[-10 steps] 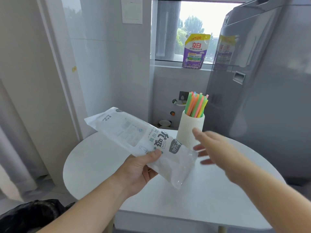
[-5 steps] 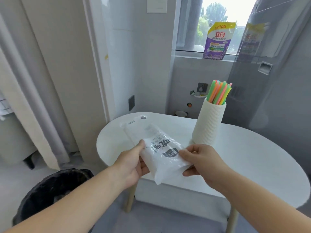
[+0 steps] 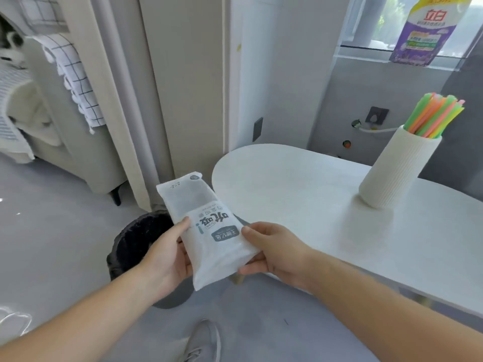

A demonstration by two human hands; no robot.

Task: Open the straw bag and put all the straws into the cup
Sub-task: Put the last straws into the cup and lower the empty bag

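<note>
The white straw bag (image 3: pixel 206 228) with grey lettering looks flat and hangs in the air left of the table, above a bin. My left hand (image 3: pixel 170 259) grips its left edge and my right hand (image 3: pixel 274 252) grips its right edge. A ribbed white cup (image 3: pixel 394 173) stands at the right on the white table (image 3: pixel 287 184). A bunch of several green, orange and pink straws (image 3: pixel 436 116) sticks out of the cup.
A black-lined waste bin (image 3: pixel 141 239) stands on the floor under the bag. Behind are a beige curtain (image 3: pixel 125 100), a sofa with a checked cloth (image 3: pixel 73 82), and a purple detergent pouch (image 3: pixel 423 30) on the sill. My shoe (image 3: pixel 203 340) is below.
The view has swung left and down. Both hands have carried the bag off the table edge to a spot over the bin. My right hand, free a second ago, now holds the bag.
</note>
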